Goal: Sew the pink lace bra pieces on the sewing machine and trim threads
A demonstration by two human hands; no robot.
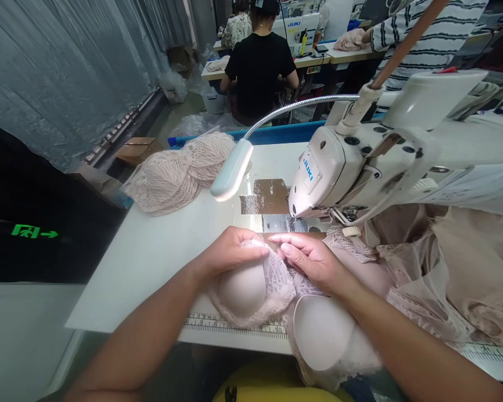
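A pale pink padded bra with lace trim (251, 293) lies at the near edge of the white sewing table (159, 245). My left hand (230, 251) is closed, pinching the lace at the top of the left cup. My right hand (310, 257) grips the fabric at the centre between the two cups, fingers curled. Both hands meet just in front of the needle plate (283, 224) of the white sewing machine (360, 167). The right cup (322, 332) hangs over the table edge towards me.
A stack of lace bra cups (180, 173) sits at the table's far left. A gooseneck lamp (232, 170) hangs over the middle. More pink fabric (452, 268) is piled at the right under the machine arm. A ruler strip (235, 326) lines the front edge. Other people work at machines behind.
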